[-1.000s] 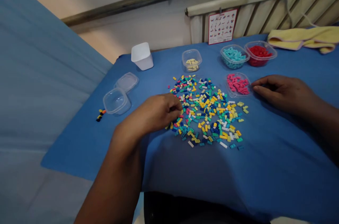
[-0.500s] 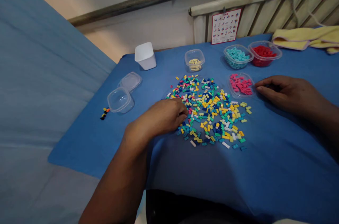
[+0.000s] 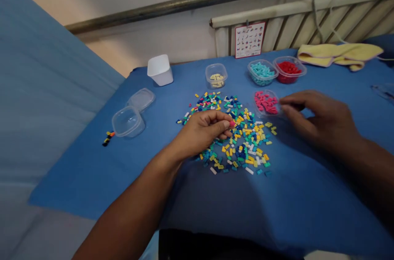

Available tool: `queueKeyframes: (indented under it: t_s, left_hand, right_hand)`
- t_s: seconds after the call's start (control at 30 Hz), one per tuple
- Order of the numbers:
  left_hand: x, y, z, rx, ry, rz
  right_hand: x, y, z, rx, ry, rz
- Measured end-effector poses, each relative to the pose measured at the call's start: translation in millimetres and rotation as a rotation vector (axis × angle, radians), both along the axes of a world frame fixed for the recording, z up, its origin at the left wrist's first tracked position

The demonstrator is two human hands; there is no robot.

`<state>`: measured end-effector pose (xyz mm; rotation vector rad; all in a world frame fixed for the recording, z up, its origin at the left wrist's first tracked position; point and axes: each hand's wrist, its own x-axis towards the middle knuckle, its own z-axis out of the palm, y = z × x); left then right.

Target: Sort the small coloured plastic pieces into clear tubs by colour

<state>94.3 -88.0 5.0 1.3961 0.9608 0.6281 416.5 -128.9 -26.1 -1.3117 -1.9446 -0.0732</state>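
A heap of small mixed-colour bricks (image 3: pixel 243 137) lies on the blue cloth (image 3: pixel 308 194). My left hand (image 3: pixel 203 131) hovers over the heap's left side, fingers pinched on a pink brick (image 3: pixel 232 124) at its fingertips. My right hand (image 3: pixel 320 120) rests to the right, fingers loosely curled, their tips beside the clear lid of pink bricks (image 3: pixel 266 102); nothing shows in it.
Clear tubs along the back hold cream bricks (image 3: pixel 216 75), teal bricks (image 3: pixel 262 72) and red bricks (image 3: pixel 288 69). A white cup (image 3: pixel 160 70), an empty tub (image 3: pixel 127 121) with its lid (image 3: pixel 141 99), a few stuck bricks (image 3: pixel 107 137) and a yellow towel (image 3: pixel 338 54) also lie here.
My left hand has lifted out of the heap with a pink brick pinched in its fingers and moved right. My right hand has shifted slightly toward the lid of pink bricks. The view has swung.
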Motion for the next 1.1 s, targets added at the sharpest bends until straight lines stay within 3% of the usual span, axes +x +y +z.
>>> queueKeyframes:
  t_s: [0.1, 0.2, 0.53, 1.1]
  left_hand:
    - [20.2, -15.2, -4.6, -0.064, -0.082, -0.027]
    - [31.5, -26.5, -6.3, -0.061, -0.102, -0.041]
    - [42.1, -27.7, -15.0, -0.181, -0.167, 0.005]
    - [38.0, -32.1, -16.9, -0.100, -0.121, -0.009]
  right_hand:
    - [-31.7, -19.7, 5.8, -0.071, -0.006, 0.318]
    - [-51.1, -28.2, 4.2, -0.125, 0.031, 0.432]
    - [-49.2, -25.7, 2.3, -0.156, 0.089, 0.399]
    - [-52.2, -29.3, 3.6, -0.214, 0.248, 0.372]
